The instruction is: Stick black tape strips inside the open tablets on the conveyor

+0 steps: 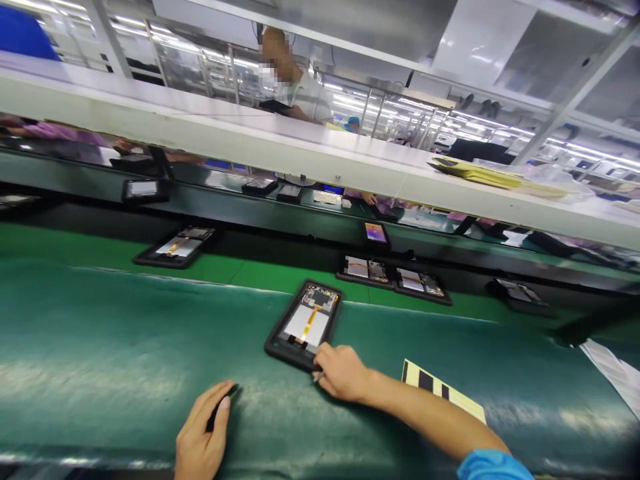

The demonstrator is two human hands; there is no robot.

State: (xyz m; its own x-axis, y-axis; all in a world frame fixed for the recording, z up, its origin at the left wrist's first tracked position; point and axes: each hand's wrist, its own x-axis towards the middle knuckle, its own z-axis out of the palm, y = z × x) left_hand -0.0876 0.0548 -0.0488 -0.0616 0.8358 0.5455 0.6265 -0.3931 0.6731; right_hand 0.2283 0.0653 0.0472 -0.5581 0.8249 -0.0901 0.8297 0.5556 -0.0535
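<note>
An open-backed tablet (306, 323) lies tilted in a black frame on the green mat, showing a pale battery, an orange flat cable and a circuit board. My right hand (344, 373) is closed at the frame's lower right corner, thumb and fingers pinched on it. A small grey metallic bit (319, 377) shows by these fingertips; its kind is unclear. To the lower left, apart from the tablet, my left hand (201, 430) is closed around a slim black object (218, 412) with a dark pointed end, mostly hidden by the palm.
Beyond the mat (125, 333), a green belt (240, 268) carries several open tablets, including one at left (179, 245) and one at right (421, 284). A striped yellow card (443, 389) lies beneath my right forearm. A white shelf (210, 130) crosses above. A person (310, 93) stands behind it.
</note>
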